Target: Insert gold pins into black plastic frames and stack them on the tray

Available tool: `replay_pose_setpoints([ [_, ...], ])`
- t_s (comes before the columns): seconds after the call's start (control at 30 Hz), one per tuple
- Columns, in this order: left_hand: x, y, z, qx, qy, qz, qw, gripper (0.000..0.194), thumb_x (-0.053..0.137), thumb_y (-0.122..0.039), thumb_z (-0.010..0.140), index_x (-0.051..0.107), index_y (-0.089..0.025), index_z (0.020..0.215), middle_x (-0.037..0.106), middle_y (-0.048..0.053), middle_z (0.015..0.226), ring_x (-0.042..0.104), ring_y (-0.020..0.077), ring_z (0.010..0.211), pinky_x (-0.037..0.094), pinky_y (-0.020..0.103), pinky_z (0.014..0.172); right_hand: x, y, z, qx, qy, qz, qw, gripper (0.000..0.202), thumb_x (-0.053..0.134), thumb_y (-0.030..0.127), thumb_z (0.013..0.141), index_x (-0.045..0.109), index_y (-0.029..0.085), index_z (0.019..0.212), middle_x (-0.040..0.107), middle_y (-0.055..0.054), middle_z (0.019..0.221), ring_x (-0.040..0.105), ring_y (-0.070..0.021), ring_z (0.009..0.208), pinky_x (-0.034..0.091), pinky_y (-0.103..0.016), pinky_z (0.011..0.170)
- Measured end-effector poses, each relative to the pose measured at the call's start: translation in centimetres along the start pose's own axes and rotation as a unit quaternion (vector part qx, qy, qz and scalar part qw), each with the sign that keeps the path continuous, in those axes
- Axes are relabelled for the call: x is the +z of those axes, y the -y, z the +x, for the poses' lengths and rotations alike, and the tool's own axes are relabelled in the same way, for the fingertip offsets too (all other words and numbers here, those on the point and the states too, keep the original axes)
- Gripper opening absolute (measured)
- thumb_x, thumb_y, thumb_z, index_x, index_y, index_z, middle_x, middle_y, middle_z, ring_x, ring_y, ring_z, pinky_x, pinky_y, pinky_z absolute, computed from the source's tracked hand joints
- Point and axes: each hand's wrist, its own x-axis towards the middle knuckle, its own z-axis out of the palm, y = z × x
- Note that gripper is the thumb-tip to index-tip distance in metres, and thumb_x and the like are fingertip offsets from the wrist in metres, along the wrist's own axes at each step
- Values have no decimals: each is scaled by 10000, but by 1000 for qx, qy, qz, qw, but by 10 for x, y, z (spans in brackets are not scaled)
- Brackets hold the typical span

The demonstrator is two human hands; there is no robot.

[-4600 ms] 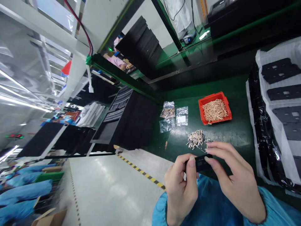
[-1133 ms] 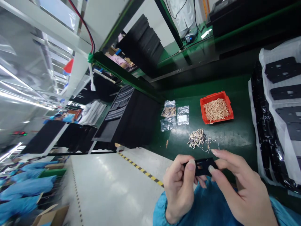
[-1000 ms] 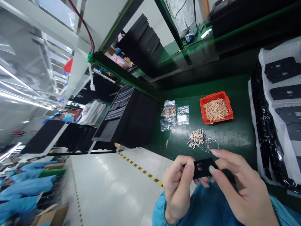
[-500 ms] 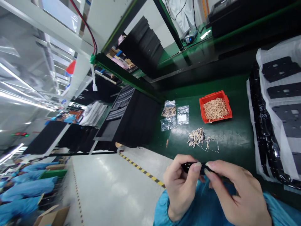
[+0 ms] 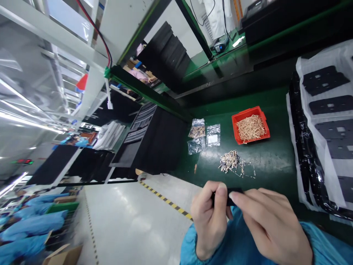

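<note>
A small black part (image 5: 234,195) is held between my two hands at the front edge of the green bench. My left hand (image 5: 211,217) pinches its left end, with the thumb on top. The fingers of my right hand (image 5: 271,217) press together on its right end. Beyond my hands lies a loose pile of small pale and metallic pieces (image 5: 229,161), a few of them scattered to its right. A red bin (image 5: 268,134) full of thin tan pieces (image 5: 250,127) stands farther back.
Clear plastic bags (image 5: 196,145) lie left of the red bin. At the right, dark flat panels (image 5: 331,106) rest in white foam sheeting (image 5: 306,147). A black box stack (image 5: 162,143) stands at the left. A green frame post (image 5: 154,96) crosses behind.
My right hand has shifted slightly left along the black part, its fingers now straighter. My left thumb has moved a little left and up. The camera view has shifted slightly.
</note>
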Motion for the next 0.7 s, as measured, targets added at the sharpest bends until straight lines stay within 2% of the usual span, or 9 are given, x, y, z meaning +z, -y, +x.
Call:
replay_pose_setpoints([
  [0.1,-7,-4,-1,31,76,29,996,209,466,-203,1123,662,-221,1053,577,-93,569,589,61,361,427,142,400,1,-4,-3,37,12,-3,999,309,538,90,1056,636,194,1331,770,8,829,704,-135,624,566,-315,661],
  [0.2,-11,-6,1,125,104,121,979,191,479,-171,1115,663,-224,1128,613,-95,571,615,67,400,518,172,521,3,-6,-4,72,-11,33,997,175,554,117,1061,657,207,1170,761,10,871,721,-120,717,574,-280,727],
  [0.3,-8,-3,4,218,76,156,960,113,589,-199,1081,693,-217,1119,779,-22,756,771,129,633,611,219,662,5,-7,-2,139,-43,109,983,136,572,201,1071,632,229,953,739,-20,1013,748,-126,940,591,-234,824],
  [0.4,-4,2,7,286,12,126,950,121,707,-282,1032,686,-206,1125,847,34,927,819,164,753,660,243,675,6,-10,1,174,-60,166,969,204,602,193,1048,620,242,852,715,-11,997,757,-132,1013,607,-222,850],
  [0.53,-6,-1,10,351,-4,168,921,182,687,-335,1044,679,-166,975,848,87,942,823,177,736,668,263,626,7,-20,2,119,-87,184,972,209,645,61,974,673,238,866,711,-14,975,762,-166,1044,628,-287,901],
  [0.63,-11,-8,13,357,9,196,913,207,707,-317,1033,666,-142,931,845,96,955,824,179,739,676,270,623,6,-30,2,52,-92,141,984,133,672,89,970,700,218,950,734,-57,1027,755,-215,1059,645,-372,892],
  [0.7,-13,-13,15,357,18,209,910,190,753,-283,1002,665,-135,922,846,92,974,825,173,747,679,263,623,4,-34,3,20,-81,109,990,80,653,133,1001,697,199,987,748,-78,1019,752,-223,1032,648,-385,845],
])
